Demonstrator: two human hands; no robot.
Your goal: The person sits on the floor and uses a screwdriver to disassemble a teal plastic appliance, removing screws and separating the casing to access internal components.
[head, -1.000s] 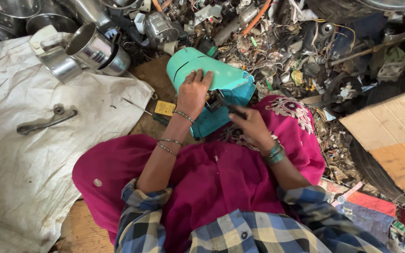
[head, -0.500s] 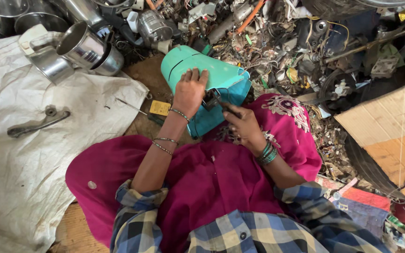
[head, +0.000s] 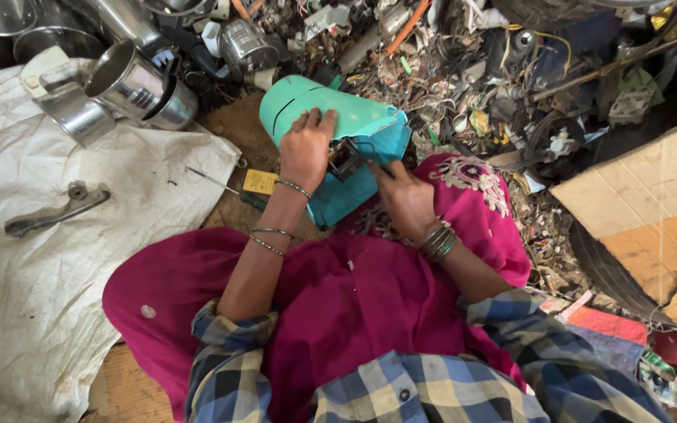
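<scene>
At the far left, a grey metal bracket (head: 55, 210) is seen lying on a white sack cloth (head: 33, 313) spread over the floor. Above it, steel cups (head: 123, 86) are piled on their sides. A small yellow tag (head: 260, 182) is found just beside the cloth's edge. The left hand (head: 305, 149) is laid flat, fingers spread, on top of a turquoise plastic housing (head: 338, 117), which is propped against the pink-clad lap. The right hand (head: 405, 197) is closed around a dark tool whose tip is held at a small black part in the housing's open side. Scrap wires and metal (head: 472, 70) are heaped behind. A cardboard sheet (head: 644, 196) lies at the right.
</scene>
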